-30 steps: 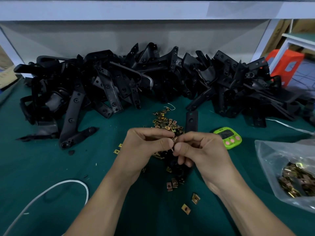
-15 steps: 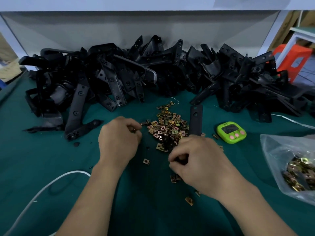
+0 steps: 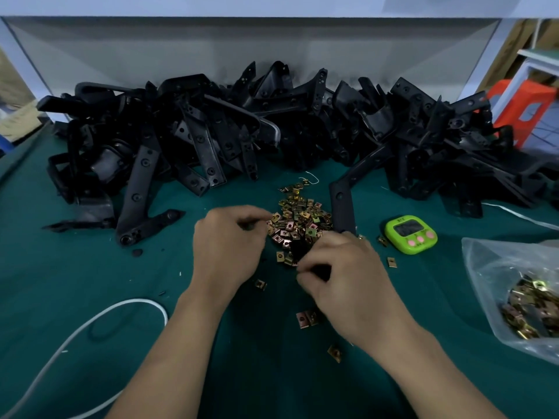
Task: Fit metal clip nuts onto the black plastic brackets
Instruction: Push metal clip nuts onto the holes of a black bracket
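A green mat (image 3: pixel 90 282) covers the bench, with a heap of black brackets (image 3: pixel 211 131) along its back edge and a loose pile of clip nuts (image 3: pixel 298 216) at the centre. The left hand (image 3: pixel 227 252) rests at the pile's left edge, fingers curled; whether it pinches a nut cannot be told. The right hand (image 3: pixel 348 276) grips one bracket (image 3: pixel 341 207) lying just right of the pile, near a green timer (image 3: pixel 411 234).

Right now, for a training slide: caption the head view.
Left hand at the clip nut pile; right hand gripping a black plastic bracket.
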`<move>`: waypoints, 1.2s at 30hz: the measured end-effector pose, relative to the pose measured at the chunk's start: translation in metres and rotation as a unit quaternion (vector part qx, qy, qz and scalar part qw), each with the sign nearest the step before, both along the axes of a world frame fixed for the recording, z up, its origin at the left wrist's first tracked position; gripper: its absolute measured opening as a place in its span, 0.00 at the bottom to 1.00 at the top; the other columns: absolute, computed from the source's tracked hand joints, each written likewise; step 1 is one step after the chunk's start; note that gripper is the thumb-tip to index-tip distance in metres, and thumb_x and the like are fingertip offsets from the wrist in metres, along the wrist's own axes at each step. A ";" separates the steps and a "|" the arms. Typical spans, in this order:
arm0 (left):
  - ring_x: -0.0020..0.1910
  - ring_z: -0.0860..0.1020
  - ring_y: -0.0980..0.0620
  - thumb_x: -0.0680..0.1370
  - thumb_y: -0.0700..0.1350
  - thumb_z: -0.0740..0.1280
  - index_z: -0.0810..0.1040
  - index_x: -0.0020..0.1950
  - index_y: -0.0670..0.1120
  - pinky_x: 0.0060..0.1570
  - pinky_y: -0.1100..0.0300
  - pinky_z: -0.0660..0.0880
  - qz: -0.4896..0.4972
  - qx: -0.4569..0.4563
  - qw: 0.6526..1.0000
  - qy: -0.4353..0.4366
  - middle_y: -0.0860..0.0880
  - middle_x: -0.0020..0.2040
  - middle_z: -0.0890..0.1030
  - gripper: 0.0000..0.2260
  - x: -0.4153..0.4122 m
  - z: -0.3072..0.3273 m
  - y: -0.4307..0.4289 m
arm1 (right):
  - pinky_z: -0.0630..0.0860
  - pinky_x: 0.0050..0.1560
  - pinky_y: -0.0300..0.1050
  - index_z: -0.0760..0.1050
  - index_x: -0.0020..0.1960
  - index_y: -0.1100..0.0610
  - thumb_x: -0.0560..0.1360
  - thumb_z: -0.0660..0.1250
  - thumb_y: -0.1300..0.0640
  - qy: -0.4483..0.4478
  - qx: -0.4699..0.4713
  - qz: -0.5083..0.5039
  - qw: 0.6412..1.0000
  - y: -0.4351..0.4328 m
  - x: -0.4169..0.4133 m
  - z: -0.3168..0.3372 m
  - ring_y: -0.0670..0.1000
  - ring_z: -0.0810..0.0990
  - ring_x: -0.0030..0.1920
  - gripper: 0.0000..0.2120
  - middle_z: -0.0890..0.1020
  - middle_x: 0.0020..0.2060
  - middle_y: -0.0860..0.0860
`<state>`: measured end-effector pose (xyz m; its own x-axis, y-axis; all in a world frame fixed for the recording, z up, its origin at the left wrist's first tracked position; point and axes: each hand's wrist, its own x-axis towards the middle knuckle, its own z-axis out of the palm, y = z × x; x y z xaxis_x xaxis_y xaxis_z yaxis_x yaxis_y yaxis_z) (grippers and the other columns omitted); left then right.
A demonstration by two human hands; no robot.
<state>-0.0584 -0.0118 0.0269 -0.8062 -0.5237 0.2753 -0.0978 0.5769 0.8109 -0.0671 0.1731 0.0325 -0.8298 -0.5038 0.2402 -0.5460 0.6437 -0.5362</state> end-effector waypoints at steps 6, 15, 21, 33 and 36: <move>0.41 0.84 0.55 0.72 0.44 0.74 0.88 0.48 0.59 0.43 0.61 0.79 -0.233 0.160 0.959 0.013 0.53 0.40 0.87 0.10 0.001 0.005 0.012 | 0.74 0.32 0.35 0.83 0.46 0.48 0.78 0.71 0.61 -0.168 -0.262 -0.076 0.947 0.005 -0.015 0.003 0.41 0.80 0.30 0.08 0.86 0.34 0.44; 0.40 0.85 0.53 0.70 0.46 0.77 0.88 0.45 0.59 0.42 0.56 0.80 -0.246 0.164 0.955 0.035 0.54 0.40 0.87 0.07 -0.002 -0.002 0.018 | 0.78 0.33 0.32 0.84 0.42 0.44 0.72 0.77 0.62 -0.121 -0.282 -0.107 0.946 0.005 -0.014 0.003 0.41 0.84 0.34 0.12 0.86 0.35 0.39; 0.38 0.83 0.55 0.74 0.41 0.78 0.88 0.44 0.55 0.41 0.58 0.79 -0.214 0.154 0.964 0.024 0.53 0.37 0.86 0.08 -0.001 0.000 0.020 | 0.81 0.39 0.37 0.85 0.45 0.43 0.72 0.78 0.63 -0.157 -0.341 -0.100 0.921 0.004 -0.014 0.003 0.45 0.86 0.37 0.13 0.87 0.37 0.44; 0.40 0.83 0.51 0.70 0.44 0.76 0.88 0.47 0.40 0.46 0.62 0.79 -0.272 0.346 0.898 0.002 0.42 0.38 0.85 0.10 0.002 0.008 0.023 | 0.71 0.29 0.35 0.83 0.38 0.61 0.73 0.73 0.67 -0.341 -0.451 -0.070 0.822 0.006 -0.017 0.009 0.48 0.77 0.30 0.06 0.84 0.33 0.60; 0.40 0.83 0.52 0.70 0.43 0.76 0.87 0.47 0.39 0.44 0.63 0.78 -0.283 0.348 0.894 0.003 0.42 0.38 0.85 0.09 0.001 0.007 0.023 | 0.70 0.29 0.37 0.81 0.37 0.61 0.73 0.72 0.67 -0.377 -0.460 -0.059 0.802 0.007 -0.016 0.010 0.49 0.76 0.29 0.07 0.81 0.32 0.59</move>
<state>-0.0573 0.0117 0.0343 -0.9958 -0.0788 0.0461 0.0547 -0.1115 0.9923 -0.0831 0.1803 0.0429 -0.9430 -0.3079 -0.1266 0.1916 -0.1910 -0.9627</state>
